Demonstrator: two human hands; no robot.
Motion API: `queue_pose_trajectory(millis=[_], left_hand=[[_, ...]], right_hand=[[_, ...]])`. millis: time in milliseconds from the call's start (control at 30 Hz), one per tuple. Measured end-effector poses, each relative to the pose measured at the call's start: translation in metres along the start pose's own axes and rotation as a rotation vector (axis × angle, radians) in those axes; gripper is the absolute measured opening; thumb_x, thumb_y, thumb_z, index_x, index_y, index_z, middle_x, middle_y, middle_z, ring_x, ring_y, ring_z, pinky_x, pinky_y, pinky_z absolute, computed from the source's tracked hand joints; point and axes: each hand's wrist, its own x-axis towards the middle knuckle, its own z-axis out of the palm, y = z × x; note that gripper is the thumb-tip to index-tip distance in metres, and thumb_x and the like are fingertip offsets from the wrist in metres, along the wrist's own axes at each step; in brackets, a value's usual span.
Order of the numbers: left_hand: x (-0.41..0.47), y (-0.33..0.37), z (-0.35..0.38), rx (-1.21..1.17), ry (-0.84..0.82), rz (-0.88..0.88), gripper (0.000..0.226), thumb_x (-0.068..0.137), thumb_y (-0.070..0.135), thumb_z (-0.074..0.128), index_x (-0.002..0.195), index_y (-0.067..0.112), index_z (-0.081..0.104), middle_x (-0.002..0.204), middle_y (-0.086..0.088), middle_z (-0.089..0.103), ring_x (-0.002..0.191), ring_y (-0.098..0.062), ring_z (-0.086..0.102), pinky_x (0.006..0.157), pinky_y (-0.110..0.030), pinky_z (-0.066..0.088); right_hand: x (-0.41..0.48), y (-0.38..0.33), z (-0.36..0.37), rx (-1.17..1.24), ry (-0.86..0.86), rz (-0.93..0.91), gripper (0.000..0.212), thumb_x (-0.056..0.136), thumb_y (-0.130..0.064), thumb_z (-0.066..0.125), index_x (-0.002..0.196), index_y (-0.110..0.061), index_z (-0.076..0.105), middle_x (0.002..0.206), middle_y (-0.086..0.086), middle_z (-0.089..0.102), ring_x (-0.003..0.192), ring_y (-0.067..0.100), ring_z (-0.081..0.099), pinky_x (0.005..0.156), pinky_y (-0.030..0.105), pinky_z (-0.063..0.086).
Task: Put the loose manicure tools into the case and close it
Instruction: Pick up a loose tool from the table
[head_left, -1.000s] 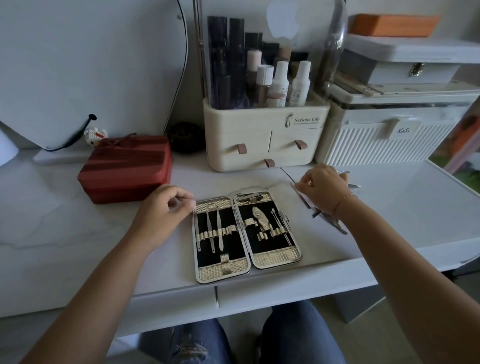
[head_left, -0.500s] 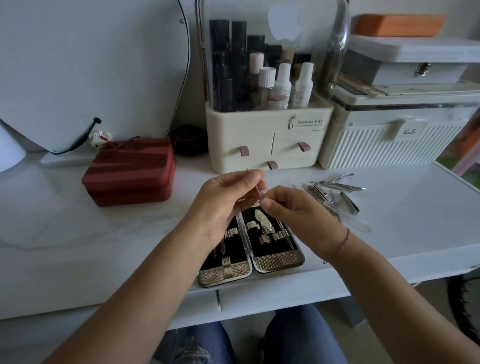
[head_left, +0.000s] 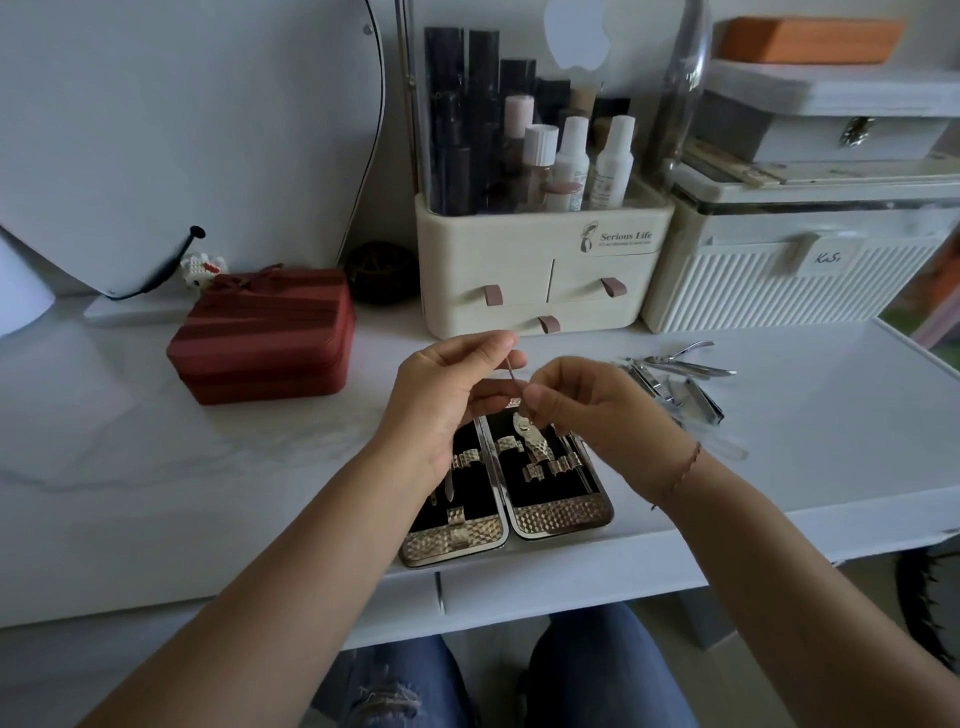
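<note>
Two hands share one thin silver metal pick (head_left: 515, 378): left hand (head_left: 447, 400) pinches upper end, right hand (head_left: 587, 410) pinches lower end. Long axis runs 11 to 5 o'clock. Open black-lined gold-trimmed case (head_left: 506, 488) lies directly beneath at 6 o'clock on white table (head_left: 208, 467); right grip nearer slots. Loose steel clippers and nippers (head_left: 675, 379) at 3 o'clock. Cream organiser (head_left: 540, 270) reads "Serious Life"; white ribbed box (head_left: 795, 275) tag handwritten, unclear.
</note>
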Motion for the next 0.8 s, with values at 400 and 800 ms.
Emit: queue_pose_trajectory(millis=[400,800], left_hand=[[0.019,-0.012,0.015,0.666,-0.010,0.234,0.029,0.087,0.037,0.062,0.115,0.030,0.065,0.112,0.016,0.066,0.098,0.005,0.059,0.083,-0.016,0.041],[0.026,-0.036,-0.033,1.078,-0.148,0.267,0.034,0.093,0.039,0.050,0.122,0.026,0.061,0.126,0.007,0.062,0.120,-0.009,0.052,0.100,-0.024,0.038]], right_hand=[[0.016,0.016,-0.029,0.116,0.049,0.124,0.027,0.082,0.001,0.065,0.109,-0.002,0.063,0.066,0.009,0.070,0.052,0.011,0.061,0.051,0.020,0.051],[0.021,0.034,-0.035,0.019,0.023,0.133,0.018,0.084,0.003,0.062,0.094,-0.010,0.067,0.062,0.002,0.069,0.047,0.008,0.052,0.047,0.015,0.044]])
